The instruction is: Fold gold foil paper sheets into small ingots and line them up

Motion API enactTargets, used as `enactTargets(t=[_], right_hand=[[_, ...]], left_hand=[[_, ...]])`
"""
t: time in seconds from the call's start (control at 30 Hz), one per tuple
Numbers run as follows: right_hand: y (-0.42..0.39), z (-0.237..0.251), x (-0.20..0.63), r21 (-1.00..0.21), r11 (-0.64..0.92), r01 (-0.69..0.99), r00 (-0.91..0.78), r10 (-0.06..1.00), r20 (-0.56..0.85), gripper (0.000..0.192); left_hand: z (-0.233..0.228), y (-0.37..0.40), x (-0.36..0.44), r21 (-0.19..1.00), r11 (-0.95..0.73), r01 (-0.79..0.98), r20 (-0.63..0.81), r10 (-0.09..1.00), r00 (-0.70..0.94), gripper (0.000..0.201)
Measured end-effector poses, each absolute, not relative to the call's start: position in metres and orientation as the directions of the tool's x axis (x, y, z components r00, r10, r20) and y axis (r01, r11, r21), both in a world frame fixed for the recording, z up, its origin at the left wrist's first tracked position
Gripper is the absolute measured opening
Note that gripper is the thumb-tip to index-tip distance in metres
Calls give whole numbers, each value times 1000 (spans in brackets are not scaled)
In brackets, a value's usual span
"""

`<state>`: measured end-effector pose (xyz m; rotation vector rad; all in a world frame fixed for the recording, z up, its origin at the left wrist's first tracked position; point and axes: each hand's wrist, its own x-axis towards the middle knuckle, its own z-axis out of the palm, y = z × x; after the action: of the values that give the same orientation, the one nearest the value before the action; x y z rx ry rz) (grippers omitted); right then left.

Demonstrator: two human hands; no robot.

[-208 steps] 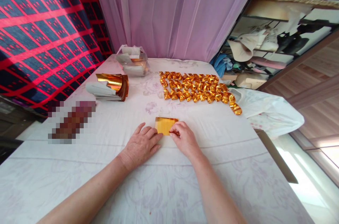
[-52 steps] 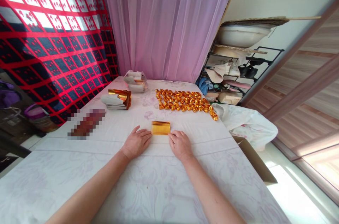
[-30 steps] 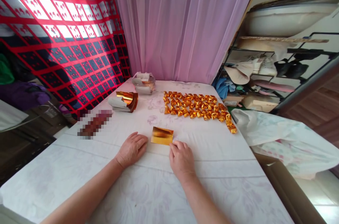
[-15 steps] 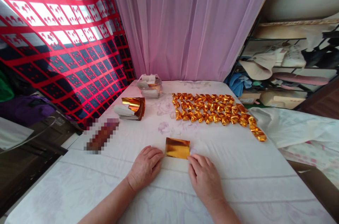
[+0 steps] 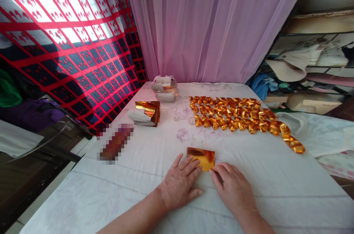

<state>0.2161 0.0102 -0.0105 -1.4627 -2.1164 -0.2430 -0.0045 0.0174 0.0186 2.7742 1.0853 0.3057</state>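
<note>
A small folded sheet of gold foil paper (image 5: 201, 157) lies on the white flowered cloth of the table (image 5: 138, 189). My left hand (image 5: 181, 182) rests flat on the cloth, fingers spread, its fingertips touching the sheet's near left edge. My right hand (image 5: 235, 191) lies beside it, fingertips pressing the sheet's near right corner. Beyond them, several folded gold paper pieces (image 5: 238, 117) sit in rows across the far right of the table.
A stack of gold and white sheets (image 5: 145, 113) lies at the left. A clear bag of paper (image 5: 166, 88) stands at the back by the pink curtain. A blurred patch (image 5: 115, 146) is near the left edge. White cloth (image 5: 318, 134) and shelves are on the right.
The view has shifted left and closer. My left hand has moved onto the sheet's left edge, and both hands now sit tighter together against the gold sheet.
</note>
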Motion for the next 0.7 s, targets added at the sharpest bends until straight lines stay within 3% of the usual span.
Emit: enactTargets(t=[0.2,0.4,0.57,0.7], right_hand=[[16,-14,211,-230,363,903,-192,819,540,38],[17,-12,210,-277,323,905,-151,852,502,39],[15,-9,215,-389,322,863,-137,890,434,28],[13,-8,221,-474,339,813,-142,904,404,20]], left_hand=[[20,16,-5,267,-690,672,61,708,703,56],[19,16,-3,269,-673,689,73,728,682,52],[12,18,-7,223,-705,674,145,707,692,46],[8,19,-11,233,-704,671,300,709,639,34]])
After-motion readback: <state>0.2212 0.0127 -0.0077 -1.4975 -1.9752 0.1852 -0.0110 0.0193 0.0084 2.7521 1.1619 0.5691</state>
